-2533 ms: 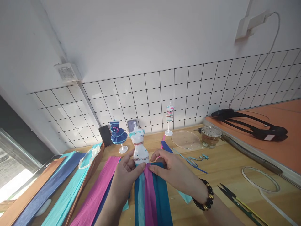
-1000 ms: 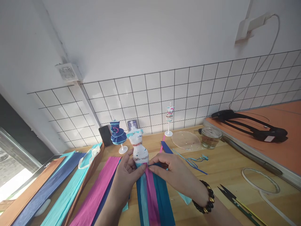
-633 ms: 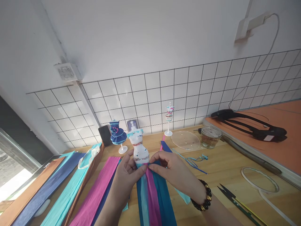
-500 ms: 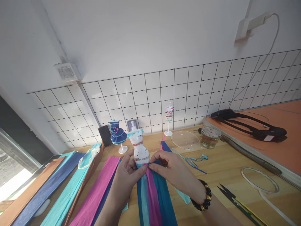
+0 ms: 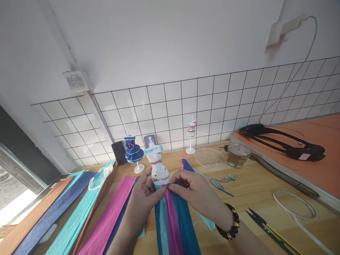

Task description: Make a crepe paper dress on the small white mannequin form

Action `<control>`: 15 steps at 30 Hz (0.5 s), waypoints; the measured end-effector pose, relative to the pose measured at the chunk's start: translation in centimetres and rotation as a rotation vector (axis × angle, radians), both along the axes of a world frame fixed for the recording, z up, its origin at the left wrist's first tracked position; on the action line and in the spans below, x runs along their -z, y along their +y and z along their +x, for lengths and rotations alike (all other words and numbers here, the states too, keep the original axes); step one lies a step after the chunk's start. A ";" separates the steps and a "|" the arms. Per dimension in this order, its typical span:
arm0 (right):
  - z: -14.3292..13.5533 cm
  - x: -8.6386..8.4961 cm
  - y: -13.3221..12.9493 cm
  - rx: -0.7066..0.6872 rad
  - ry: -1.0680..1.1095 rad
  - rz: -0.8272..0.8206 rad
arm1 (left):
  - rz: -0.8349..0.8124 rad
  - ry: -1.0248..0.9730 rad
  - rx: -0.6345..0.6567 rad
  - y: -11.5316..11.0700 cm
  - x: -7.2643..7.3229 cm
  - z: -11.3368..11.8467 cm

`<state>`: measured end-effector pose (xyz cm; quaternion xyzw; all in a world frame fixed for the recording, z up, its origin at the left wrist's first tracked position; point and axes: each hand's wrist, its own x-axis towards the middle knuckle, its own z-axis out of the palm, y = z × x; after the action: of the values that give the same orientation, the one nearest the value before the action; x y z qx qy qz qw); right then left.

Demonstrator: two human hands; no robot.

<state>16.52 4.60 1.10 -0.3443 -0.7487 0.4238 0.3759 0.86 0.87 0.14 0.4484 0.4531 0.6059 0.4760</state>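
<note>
Far left on the wooden table point(image 5: 255, 191), lying side by side: an orange-brown strip point(image 5: 39, 212), a blue strip point(image 5: 51, 209), a turquoise strip point(image 5: 77, 212) with a pale band point(image 5: 107, 171) near its far end, then a magenta strip point(image 5: 111, 212). Behind, close to the tiled wall point(image 5: 170, 106), a phone point(image 5: 119, 153) propped at a slant, next to a figurine in a tiered navy dress point(image 5: 133, 154).

At centre, the left hand point(image 5: 139, 198), clasping at the hips of a white torso point(image 5: 158, 171), thumb across the front on layered fabric point(image 5: 186, 226); contact of the fingers behind impossible to tell. From this left grip, torso directly above, nearly upright and leaning slightly left; fabric below, long axis running down toward the wearer in teal, pale blue and magenta. Opposite, the right hand point(image 5: 195, 189), thumb and forefinger pinched on the gathered top edge, just below the hip line. Both hands equally near that edge, thumbs almost meeting.

Rightward: a smaller dress form point(image 5: 191, 132) near the wall, a clear disc point(image 5: 209, 158), tangled blue cords point(image 5: 219, 182), a lidded glass jar point(image 5: 238, 155), snips point(image 5: 268, 225), a looped white tape point(image 5: 305, 226).
</note>
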 end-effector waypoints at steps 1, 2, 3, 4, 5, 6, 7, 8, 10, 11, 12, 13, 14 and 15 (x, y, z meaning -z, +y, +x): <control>0.0 0.0 0.0 -0.002 0.003 0.002 | -0.001 0.001 -0.007 0.0 -0.1 0.0; 0.0 0.0 0.0 -0.004 0.005 0.003 | -0.002 0.002 -0.013 -0.1 -0.1 0.1; -0.1 0.0 0.0 -0.003 0.007 0.002 | -0.003 0.002 -0.016 -0.1 -0.1 0.1; -0.1 0.0 0.1 -0.001 0.007 -0.002 | -0.004 0.001 -0.016 -0.1 -0.2 0.1; -0.1 0.1 0.1 0.001 0.009 -0.006 | -0.007 -0.001 -0.014 -0.1 -0.2 0.1; -0.1 0.1 0.1 0.003 0.008 -0.010 | -0.010 -0.004 -0.007 -0.1 -0.2 0.1; -0.1 0.1 0.2 0.006 0.009 -0.015 | -0.011 -0.009 0.000 -0.1 -0.2 0.1; -0.1 0.2 0.2 0.012 0.009 -0.023 | -0.011 -0.015 0.007 -0.1 -0.2 0.0; -0.2 0.3 0.2 0.028 0.017 -0.042 | -0.011 -0.027 0.015 -0.2 -0.1 0.0; -0.2 0.3 0.2 0.038 0.023 -0.051 | -0.012 -0.031 0.016 -0.2 -0.1 0.0; -0.2 0.4 0.2 0.045 0.030 -0.060 | -0.013 -0.030 0.013 -0.2 -0.1 0.0; -0.2 0.4 0.1 0.047 0.037 -0.068 | -0.016 -0.025 0.005 -0.2 -0.1 0.0; -0.3 0.5 0.1 0.042 0.044 -0.074 | -0.017 -0.020 -0.006 -0.2 -0.1 0.1; -0.3 0.5 0.1 0.030 0.050 -0.081 | -0.013 -0.017 -0.014 -0.2 -0.1 0.1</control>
<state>16.18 4.69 0.56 -0.3596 -0.7160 0.4566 0.3867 0.94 0.69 0.25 0.4369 0.4562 0.6100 0.4785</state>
